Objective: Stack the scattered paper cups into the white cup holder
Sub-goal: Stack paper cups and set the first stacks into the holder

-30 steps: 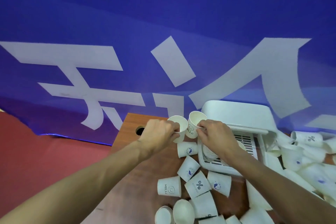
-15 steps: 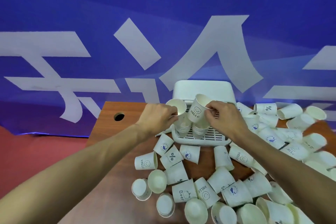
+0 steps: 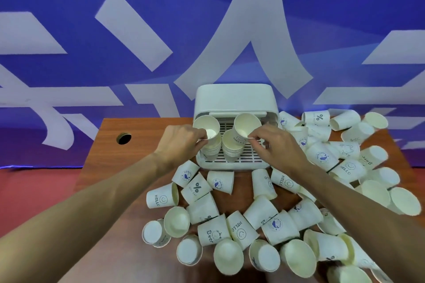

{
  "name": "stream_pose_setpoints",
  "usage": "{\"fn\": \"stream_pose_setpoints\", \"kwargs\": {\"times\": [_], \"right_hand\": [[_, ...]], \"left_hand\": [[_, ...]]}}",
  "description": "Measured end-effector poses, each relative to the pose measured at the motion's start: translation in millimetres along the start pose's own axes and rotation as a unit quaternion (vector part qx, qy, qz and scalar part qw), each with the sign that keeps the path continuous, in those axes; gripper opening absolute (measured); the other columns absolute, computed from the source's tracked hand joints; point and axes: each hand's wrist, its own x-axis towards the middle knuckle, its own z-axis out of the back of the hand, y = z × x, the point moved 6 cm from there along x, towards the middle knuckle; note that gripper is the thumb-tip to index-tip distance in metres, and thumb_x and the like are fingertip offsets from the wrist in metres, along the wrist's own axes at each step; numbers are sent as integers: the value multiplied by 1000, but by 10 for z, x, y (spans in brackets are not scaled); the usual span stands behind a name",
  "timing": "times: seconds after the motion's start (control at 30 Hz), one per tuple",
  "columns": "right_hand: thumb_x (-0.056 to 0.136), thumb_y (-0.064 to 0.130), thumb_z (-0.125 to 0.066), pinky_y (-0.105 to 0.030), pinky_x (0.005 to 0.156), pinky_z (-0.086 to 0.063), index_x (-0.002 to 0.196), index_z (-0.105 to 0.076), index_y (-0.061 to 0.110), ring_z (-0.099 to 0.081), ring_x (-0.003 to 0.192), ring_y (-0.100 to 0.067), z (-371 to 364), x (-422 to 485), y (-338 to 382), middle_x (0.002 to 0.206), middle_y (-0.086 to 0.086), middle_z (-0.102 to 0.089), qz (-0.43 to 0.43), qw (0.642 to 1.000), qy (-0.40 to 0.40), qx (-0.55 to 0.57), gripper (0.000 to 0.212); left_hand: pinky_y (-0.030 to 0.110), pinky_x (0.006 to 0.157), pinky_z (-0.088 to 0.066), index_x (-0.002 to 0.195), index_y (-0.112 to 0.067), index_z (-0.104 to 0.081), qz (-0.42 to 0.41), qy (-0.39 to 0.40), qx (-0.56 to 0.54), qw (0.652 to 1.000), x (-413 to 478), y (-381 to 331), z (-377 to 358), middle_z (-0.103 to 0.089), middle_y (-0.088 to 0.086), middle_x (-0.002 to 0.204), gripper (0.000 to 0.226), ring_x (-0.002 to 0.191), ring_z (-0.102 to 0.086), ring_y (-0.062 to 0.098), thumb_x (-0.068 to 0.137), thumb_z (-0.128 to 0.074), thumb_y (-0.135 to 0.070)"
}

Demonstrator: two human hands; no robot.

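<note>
Thumb and fingertips of the left hand (image 3: 181, 143) pinch the near rim of a paper cup (image 3: 206, 123), mouth up, over the left stack (image 3: 210, 153). Those of the right hand (image 3: 279, 148) pinch a second cup (image 3: 248, 124), tilted above the right stack (image 3: 231, 148). Holding by the rim likely leaves the walls free to slide into the cup below. Both stacks stand on the slotted tray of the white cup holder (image 3: 234, 99), at frame centre. Scattered cups (image 3: 241, 232), white with blue prints, litter the wooden table (image 3: 147, 126) at lower right.

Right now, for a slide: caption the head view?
Left hand and right hand pinch cups over stacks in the holder.
</note>
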Motion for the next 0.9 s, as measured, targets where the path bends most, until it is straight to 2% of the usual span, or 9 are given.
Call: {"fn": "stream_pose_setpoints", "kwargs": {"times": [0.13, 0.2, 0.4, 0.57, 0.7, 0.8, 0.9], "right_hand": [[91, 16, -66, -36, 74, -56, 99, -72, 10, -65, 89, -18, -156, 0, -6, 98, -2, -71, 32, 999, 13, -3, 11], [92, 18, -65, -39, 75, -55, 99, -72, 11, -65, 90, -18, -258, 23, -51, 98, -1, -70, 25, 999, 37, -10, 12], [96, 35, -58, -37, 80, -51, 104, -69, 16, -59, 95, -16, -552, 89, -246, 101, 3, -66, -3, 994, 109, -18, 23], [99, 36, -52, -42, 77, -52, 104, -70, 19, -56, 99, -16, -717, 67, -300, 103, 4, -66, -7, 990, 137, -31, 25], [100, 33, -50, -40, 80, -50, 110, -71, 21, -52, 107, -17, -861, 51, -321, 110, 4, -65, -16, 982, 181, -39, 26], [102, 34, -46, -41, 79, -51, 110, -71, 23, -53, 105, -18, -970, 75, -342, 110, 5, -66, -37, 979, 190, -62, 28], [102, 30, -47, -42, 75, -53, 111, -68, 24, -62, 97, -21, -1060, 72, -322, 104, 3, -67, -58, 978, 174, -96, 24]], "left_hand": [[26, 45, -40, 82, -24, -67, 3, 36, -25, 999, -28, -2, -177, -63, -6, 68, 13, 57, -56, 18, 89, -64, -36], [28, 48, -43, 84, -24, -67, 1, 57, -32, 998, -27, -12, -265, -64, -6, 72, 15, 61, -57, 17, 91, -62, -36], [27, 48, -34, 79, -23, -66, -12, 95, -22, 995, 43, -6, -507, -62, -5, 73, 30, 64, -55, 19, 96, -52, -45], [27, 49, -40, 80, -22, -64, -2, 115, -26, 993, 41, -2, -674, -62, -6, 76, 32, 66, -56, 18, 98, -47, -43], [30, 52, -47, 85, -24, -64, 3, 127, -58, 990, 41, -8, -766, -64, -6, 80, 30, 69, -60, 18, 100, -45, -41], [30, 56, -50, 92, -27, -68, 12, 130, -68, 989, 66, 4, -820, -68, -7, 86, 28, 75, -61, 16, 99, -46, -42], [29, 57, -48, 97, -31, -72, 38, 115, -90, 989, 55, 21, -841, -70, -4, 88, 23, 78, -63, 17, 96, -52, -43]]}}
